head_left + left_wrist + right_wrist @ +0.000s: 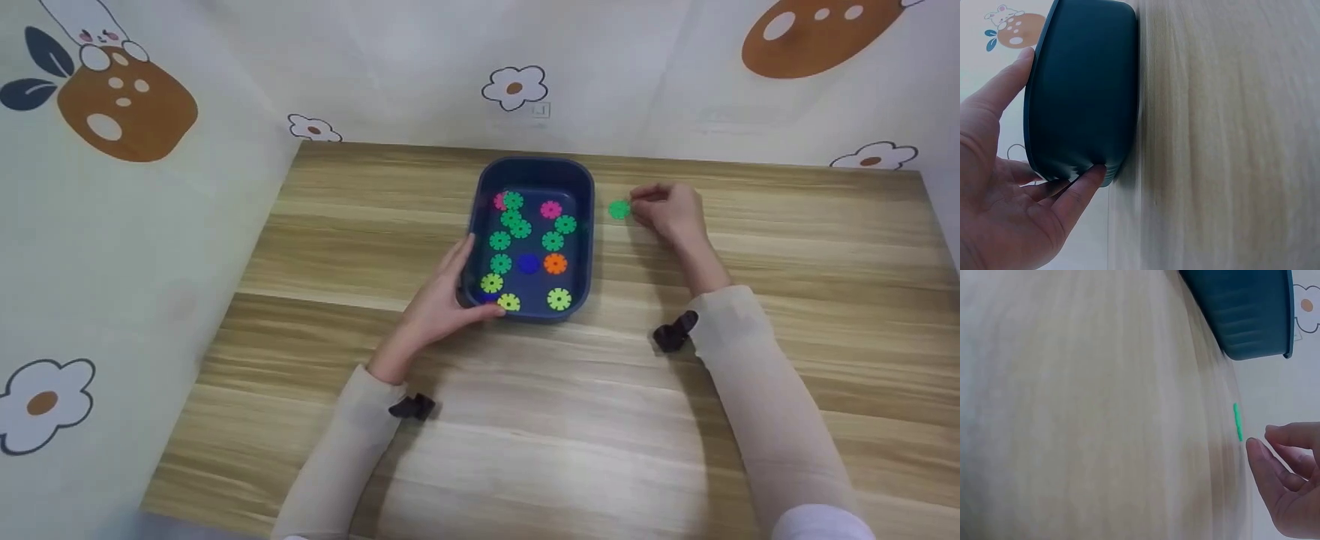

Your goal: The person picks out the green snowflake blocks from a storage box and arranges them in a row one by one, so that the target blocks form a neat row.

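Note:
My left hand [442, 296] grips the near left corner of a dark blue plastic tub [589, 247], thumb along the near rim and fingers against the left wall. In the left wrist view, the thumb [1008, 81] is at the tub's rim and the fingertips press its side. Right of the tub, a green notched plastic disc [619, 209] lies flat at the tabletop. My right hand [675, 214] is just right of this disc, with thumb and forefinger apart. In the right wrist view, the fingertips [1253, 444] are close beside the disc's edge, with a small gap showing.
Inside the tub lie several notched discs: green, pink, yellow, a blue one [529, 263] and an orange one [555, 263]. The tub stands on a wood-grain table [360, 225]. A patterned wall covering [420, 67] borders the table's back and left sides.

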`<state>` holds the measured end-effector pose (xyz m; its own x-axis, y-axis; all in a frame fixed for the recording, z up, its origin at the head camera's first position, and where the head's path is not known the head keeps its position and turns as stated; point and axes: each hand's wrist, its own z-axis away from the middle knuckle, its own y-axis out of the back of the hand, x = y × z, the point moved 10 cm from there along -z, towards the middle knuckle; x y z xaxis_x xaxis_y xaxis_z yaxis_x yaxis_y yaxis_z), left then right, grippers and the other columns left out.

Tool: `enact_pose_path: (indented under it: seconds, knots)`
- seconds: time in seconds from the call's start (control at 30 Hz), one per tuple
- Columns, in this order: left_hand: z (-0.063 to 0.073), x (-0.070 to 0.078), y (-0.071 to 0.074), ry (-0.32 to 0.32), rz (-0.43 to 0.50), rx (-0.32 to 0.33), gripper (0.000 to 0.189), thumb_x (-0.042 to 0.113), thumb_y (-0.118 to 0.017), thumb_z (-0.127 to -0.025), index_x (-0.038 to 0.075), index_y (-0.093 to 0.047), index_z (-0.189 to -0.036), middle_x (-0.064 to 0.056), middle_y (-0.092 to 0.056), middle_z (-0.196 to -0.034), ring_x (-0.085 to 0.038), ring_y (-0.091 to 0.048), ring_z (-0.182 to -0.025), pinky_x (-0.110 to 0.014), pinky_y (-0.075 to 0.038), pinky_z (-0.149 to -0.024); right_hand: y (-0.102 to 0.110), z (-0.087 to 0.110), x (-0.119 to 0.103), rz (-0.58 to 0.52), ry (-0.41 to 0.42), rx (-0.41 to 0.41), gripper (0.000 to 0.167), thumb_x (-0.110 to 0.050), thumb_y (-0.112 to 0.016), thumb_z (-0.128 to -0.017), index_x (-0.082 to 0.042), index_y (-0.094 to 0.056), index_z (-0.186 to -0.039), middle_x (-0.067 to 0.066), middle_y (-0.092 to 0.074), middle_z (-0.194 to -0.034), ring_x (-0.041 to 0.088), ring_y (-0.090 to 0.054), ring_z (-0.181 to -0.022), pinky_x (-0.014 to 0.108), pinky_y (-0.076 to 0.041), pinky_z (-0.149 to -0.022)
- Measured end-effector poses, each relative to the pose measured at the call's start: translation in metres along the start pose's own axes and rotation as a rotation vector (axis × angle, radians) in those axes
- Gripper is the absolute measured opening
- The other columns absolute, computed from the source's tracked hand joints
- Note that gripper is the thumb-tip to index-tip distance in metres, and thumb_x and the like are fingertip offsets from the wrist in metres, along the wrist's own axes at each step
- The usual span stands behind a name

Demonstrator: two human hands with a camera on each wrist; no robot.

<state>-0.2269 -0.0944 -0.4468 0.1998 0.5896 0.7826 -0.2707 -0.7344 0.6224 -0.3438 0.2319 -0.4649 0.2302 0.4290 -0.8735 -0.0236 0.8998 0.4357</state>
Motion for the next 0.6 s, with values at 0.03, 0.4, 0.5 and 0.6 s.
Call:
enact_pose_path:
  seconds: [0.03, 0.4, 0.5, 0.6]
  knots:
    - [0.0, 0.0, 0.0, 0.001, 0.0, 0.0, 0.116, 0.05, -0.083, -0.07, 0.012, -0.014, -0.156, -0.014, -0.015, -0.159, -0.025, -0.021, -0.142, -0.042, -0.024, -0.112, 0.0, 0.001, -0.001, 0.006, 0.006, 0.005, 0.025, -0.007, -0.065, -0.09, 0.005, -0.067, -0.112, 0.011, -0.068, -0.1, 0.007, -0.062, -0.077, 0.016, -0.051, -0.066]
    - [0.0, -0.002, 0.0, 0.005, -0.003, 0.002, 0.116, 0.051, -0.082, -0.07, 0.012, -0.015, -0.156, -0.015, -0.015, -0.159, -0.026, -0.02, -0.143, -0.041, -0.023, -0.113, 0.0, 0.006, -0.022, 0.041, 0.091, 0.041, 0.023, -0.011, -0.064, -0.091, 0.001, -0.07, -0.109, 0.01, -0.068, -0.101, 0.006, -0.06, -0.077, 0.016, -0.047, -0.066]
    - [0.0, -0.002, 0.0, 0.004, 0.0, 0.003, 0.116, 0.051, -0.083, -0.07, 0.012, -0.015, -0.156, -0.015, -0.015, -0.159, -0.027, -0.019, -0.143, -0.042, -0.023, -0.113, -0.001, 0.007, -0.028, 0.045, 0.119, 0.049, 0.022, -0.011, -0.065, -0.091, 0.001, -0.07, -0.109, 0.009, -0.069, -0.102, 0.006, -0.061, -0.083, 0.017, -0.046, -0.07]
    - [0.0, -0.001, 0.0, 0.003, 0.004, 0.005, 0.115, 0.051, -0.082, -0.07, 0.012, -0.015, -0.156, -0.015, -0.015, -0.159, -0.027, -0.02, -0.142, -0.042, -0.024, -0.113, -0.002, 0.009, -0.035, 0.016, 0.155, 0.059, 0.021, -0.009, -0.066, -0.09, 0.002, -0.07, -0.107, 0.007, -0.07, -0.098, 0.007, -0.063, -0.083, 0.017, -0.048, -0.073]
